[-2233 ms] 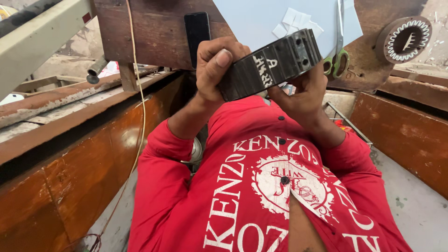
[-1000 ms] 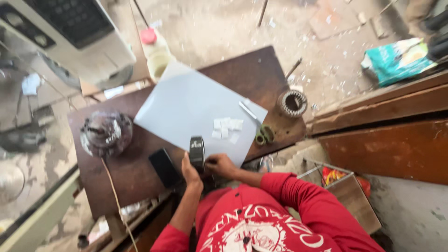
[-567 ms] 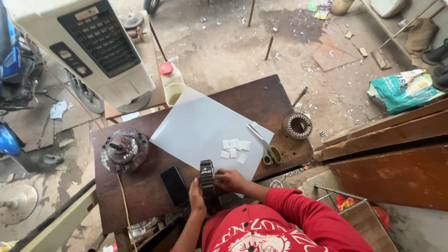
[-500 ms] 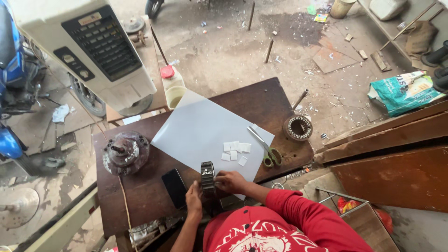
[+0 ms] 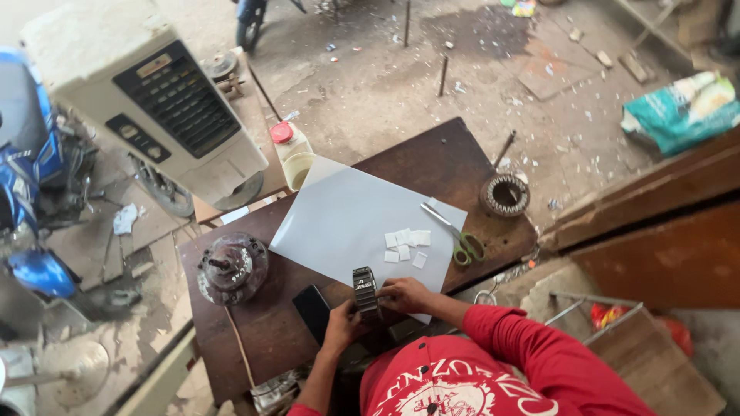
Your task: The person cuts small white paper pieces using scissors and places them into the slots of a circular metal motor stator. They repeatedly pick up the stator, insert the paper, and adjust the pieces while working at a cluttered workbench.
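Hands meet at the near edge of a dark wooden worktop (image 5: 254, 347), both closed around one black toothed ring, a stator core (image 5: 364, 290) held upright between them. The left hand (image 5: 341, 326) wraps its near side from below; the right hand (image 5: 405, 295) grips the far side, its fingers curled over the rim.

Taking the large sheet of pale insulating paper (image 5: 354, 223) as the landmark: the core stands at its near edge, just touching it. On the sheet, toward its right half, lies a loose cluster of small white cut slips (image 5: 406, 244), about seven as far as I can count. Judging from this, some cutting has been done, and none of the slips appears to be seated in the core's slots, though the slots are too small to read clearly.

One pair of green-handled scissors (image 5: 456, 235) lies across the sheet's right edge. One second ring-shaped core (image 5: 505, 195) sits beyond that edge, apart from the sheet. One rusty motor housing (image 5: 233, 266) stands left of the sheet. One dark phone (image 5: 312, 309) lies just left of the held core.
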